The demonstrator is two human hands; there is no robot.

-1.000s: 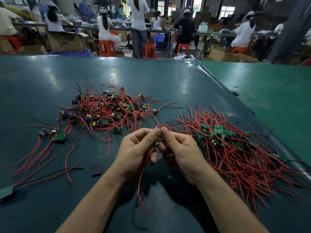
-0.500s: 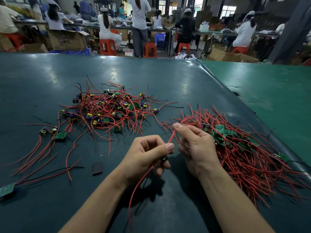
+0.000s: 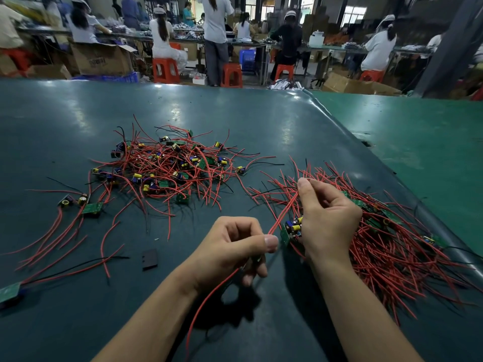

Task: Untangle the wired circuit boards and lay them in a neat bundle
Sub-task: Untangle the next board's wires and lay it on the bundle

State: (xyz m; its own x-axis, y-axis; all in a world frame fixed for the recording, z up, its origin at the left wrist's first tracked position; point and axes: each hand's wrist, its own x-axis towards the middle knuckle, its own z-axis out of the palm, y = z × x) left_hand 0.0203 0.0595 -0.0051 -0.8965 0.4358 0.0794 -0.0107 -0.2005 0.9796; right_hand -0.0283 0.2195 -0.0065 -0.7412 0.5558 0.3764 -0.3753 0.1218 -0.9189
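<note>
Dark green desk (image 3: 261, 121) carries all the work, in a busy workshop. Nearest the camera, the left hand (image 3: 230, 246) pinches a red wire (image 3: 283, 212) between thumb and curled fingers (image 3: 251, 279), the wire's tail trailing down toward the desk edge. Since half a second ago the right hand (image 3: 326, 218) has moved out over the sorted bundle (image 3: 392, 252) at right, and a circuit board (image 3: 291, 229) now shows beside its palm; judged, one unit is freed and about to be laid down. Right fingers are curled narrowly, thumb raised against the wire's upper run; whether they grip the board itself cannot be told. Farther back at left lies the tangled pile (image 3: 170, 168), many boards still unsorted. A small dark pad (image 3: 149, 259) lies apart. Beyond, seated workers (image 3: 164, 35) occupy benches.
</note>
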